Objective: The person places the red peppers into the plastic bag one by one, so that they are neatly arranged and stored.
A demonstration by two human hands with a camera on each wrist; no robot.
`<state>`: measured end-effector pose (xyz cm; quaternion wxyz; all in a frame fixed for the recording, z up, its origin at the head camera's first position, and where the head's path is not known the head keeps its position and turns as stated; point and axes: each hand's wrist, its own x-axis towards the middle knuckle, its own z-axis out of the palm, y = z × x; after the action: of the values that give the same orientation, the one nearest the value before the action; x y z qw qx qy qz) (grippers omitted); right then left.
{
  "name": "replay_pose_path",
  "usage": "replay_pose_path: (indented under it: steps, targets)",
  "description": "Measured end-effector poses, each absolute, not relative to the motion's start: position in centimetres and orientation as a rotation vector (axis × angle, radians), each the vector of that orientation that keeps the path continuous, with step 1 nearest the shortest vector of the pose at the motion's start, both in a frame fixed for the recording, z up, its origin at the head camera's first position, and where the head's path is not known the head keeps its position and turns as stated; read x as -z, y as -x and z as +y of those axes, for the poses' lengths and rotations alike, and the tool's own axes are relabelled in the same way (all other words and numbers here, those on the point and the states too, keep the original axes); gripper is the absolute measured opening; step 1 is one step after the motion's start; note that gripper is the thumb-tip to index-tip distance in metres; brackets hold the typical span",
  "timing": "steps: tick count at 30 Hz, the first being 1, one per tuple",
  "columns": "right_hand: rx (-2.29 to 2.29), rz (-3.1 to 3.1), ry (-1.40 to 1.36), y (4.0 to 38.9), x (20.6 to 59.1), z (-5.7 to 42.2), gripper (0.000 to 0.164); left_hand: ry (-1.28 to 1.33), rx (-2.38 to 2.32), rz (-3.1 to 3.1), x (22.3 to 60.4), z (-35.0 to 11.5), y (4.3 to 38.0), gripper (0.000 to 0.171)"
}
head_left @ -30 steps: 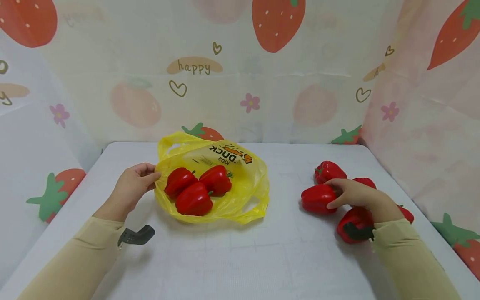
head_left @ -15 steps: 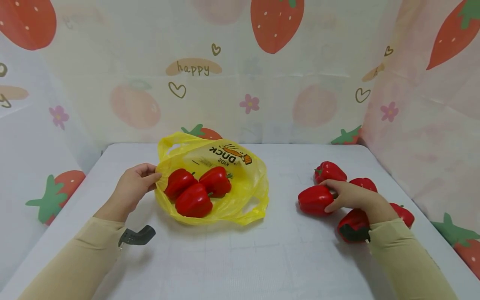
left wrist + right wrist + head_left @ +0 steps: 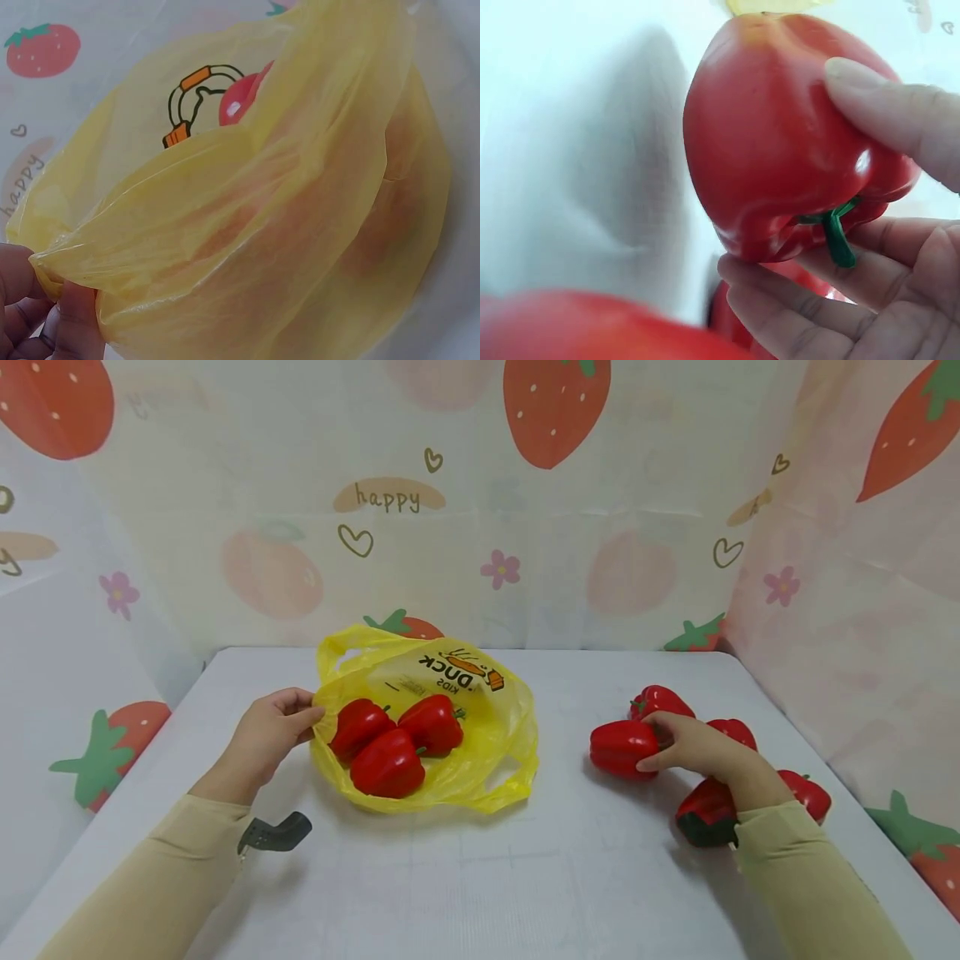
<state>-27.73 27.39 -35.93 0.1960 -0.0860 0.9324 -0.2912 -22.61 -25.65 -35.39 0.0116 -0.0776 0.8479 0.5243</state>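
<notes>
Sitting in right grip (image 3: 697, 745), red pepper (image 3: 621, 748), stem (image 3: 840, 241) facing palm (image 3: 911, 322)

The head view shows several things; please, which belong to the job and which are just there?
Apparently in the job: yellow bag, left hand gripping its edge; three peppers inside; pepper in right hand; loose peppers.
Just there: white table; printed backdrop.
</notes>
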Motion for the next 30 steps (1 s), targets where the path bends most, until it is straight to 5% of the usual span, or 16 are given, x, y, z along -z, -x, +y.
replay_pose_path:
  steps: [30]
  targets:
    - [1.012, 2.52, 0.524, 29.0, 32.9, 17.8, 0.065, 0.227, -1.625, 2.642, 35.2, -25.3, 22.5, 0.035]
